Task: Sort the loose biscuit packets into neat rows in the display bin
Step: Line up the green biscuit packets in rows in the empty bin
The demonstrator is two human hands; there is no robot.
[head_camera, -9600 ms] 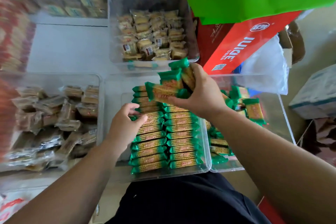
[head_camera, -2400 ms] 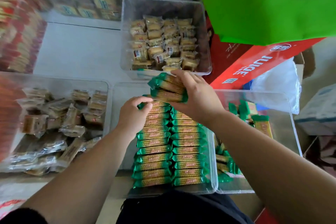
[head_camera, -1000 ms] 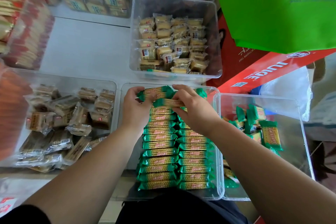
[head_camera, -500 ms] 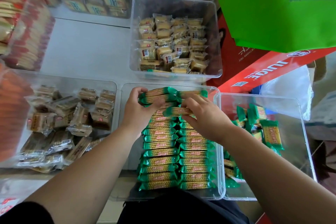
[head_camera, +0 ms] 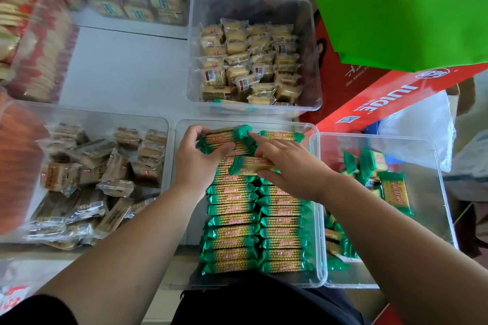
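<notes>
At the display bin's (head_camera: 315, 219) far edge, a packet stack (head_camera: 224, 138) is clamped by the left hand (head_camera: 196, 162); one loose packet (head_camera: 250, 166) is pinched by the right hand (head_camera: 293, 166).

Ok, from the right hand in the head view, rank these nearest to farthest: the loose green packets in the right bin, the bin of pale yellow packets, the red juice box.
1. Loose green packets: just right of the right hand, in the neighbouring clear bin.
2. Bin of pale yellow packets: straight ahead, beyond the display bin.
3. Red juice box: ahead and right, under the green bag.
</notes>
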